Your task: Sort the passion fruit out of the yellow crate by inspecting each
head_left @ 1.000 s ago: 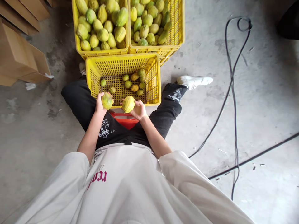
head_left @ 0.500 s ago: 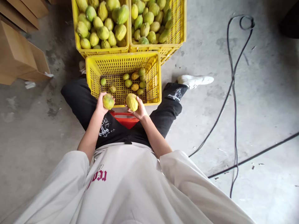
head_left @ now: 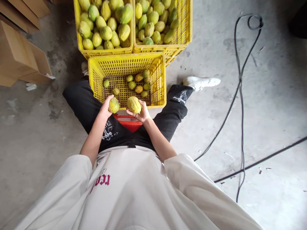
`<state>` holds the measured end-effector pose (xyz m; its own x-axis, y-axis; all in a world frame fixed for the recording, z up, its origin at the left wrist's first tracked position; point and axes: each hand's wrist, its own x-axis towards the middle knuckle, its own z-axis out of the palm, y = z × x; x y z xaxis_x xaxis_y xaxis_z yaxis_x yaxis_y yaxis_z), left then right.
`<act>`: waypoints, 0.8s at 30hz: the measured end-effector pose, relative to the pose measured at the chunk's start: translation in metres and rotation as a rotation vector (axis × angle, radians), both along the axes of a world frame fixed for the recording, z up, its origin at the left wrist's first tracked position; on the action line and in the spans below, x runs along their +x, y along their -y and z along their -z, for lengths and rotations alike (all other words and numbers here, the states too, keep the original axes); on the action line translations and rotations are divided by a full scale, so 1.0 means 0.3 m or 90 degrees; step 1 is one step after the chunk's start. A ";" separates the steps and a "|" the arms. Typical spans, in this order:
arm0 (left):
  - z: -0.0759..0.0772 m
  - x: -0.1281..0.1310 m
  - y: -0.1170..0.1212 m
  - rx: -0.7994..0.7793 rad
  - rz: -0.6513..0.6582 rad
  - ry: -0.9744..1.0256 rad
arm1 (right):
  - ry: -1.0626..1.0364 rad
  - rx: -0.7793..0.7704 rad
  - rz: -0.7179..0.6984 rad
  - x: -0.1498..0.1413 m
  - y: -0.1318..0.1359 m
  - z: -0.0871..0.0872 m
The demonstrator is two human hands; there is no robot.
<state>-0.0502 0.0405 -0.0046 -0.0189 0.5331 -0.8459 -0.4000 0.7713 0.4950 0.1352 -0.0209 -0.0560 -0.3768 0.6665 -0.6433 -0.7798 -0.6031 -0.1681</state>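
My left hand [head_left: 106, 108] is closed round a small yellow-green fruit [head_left: 114, 105]. My right hand [head_left: 142, 114] cups a larger yellow fruit [head_left: 133, 104] from below. Both hands sit side by side over the near rim of a yellow mesh crate [head_left: 158, 80] between my knees. Several small green and yellow fruits [head_left: 139, 82] lie on that crate's bottom. A red crate [head_left: 128, 123] shows just under my hands.
Two yellow crates [head_left: 178, 38] heaped with large green-yellow fruits [head_left: 105, 24] stand beyond the near crate. Cardboard boxes [head_left: 19, 54] sit at the left. Black cables [head_left: 240, 83] run over the concrete floor at the right, past my white shoe [head_left: 201, 82].
Both hands have turned their fruits and drawn closer together. The left fruit has shifted right toward the other one.
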 end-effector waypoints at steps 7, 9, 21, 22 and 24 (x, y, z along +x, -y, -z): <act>0.013 -0.010 0.016 0.038 0.038 0.111 | 0.028 0.040 0.024 0.011 0.004 -0.009; 0.014 -0.013 0.019 0.040 0.045 0.124 | 0.024 0.052 0.036 0.013 0.002 -0.014; 0.007 0.014 0.038 0.021 0.119 0.049 | 0.047 0.022 0.114 0.019 -0.007 0.003; 0.007 0.014 0.039 0.020 0.122 0.057 | 0.045 0.013 0.124 0.022 -0.007 0.006; 0.007 0.014 0.037 0.008 0.127 0.079 | 0.041 -0.004 0.135 0.025 -0.008 0.010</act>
<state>-0.0460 0.0292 -0.0067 0.1909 0.5264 -0.8285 -0.2987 0.8352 0.4618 0.1427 -0.0186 -0.0589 -0.1860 0.7225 -0.6659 -0.8773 -0.4273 -0.2186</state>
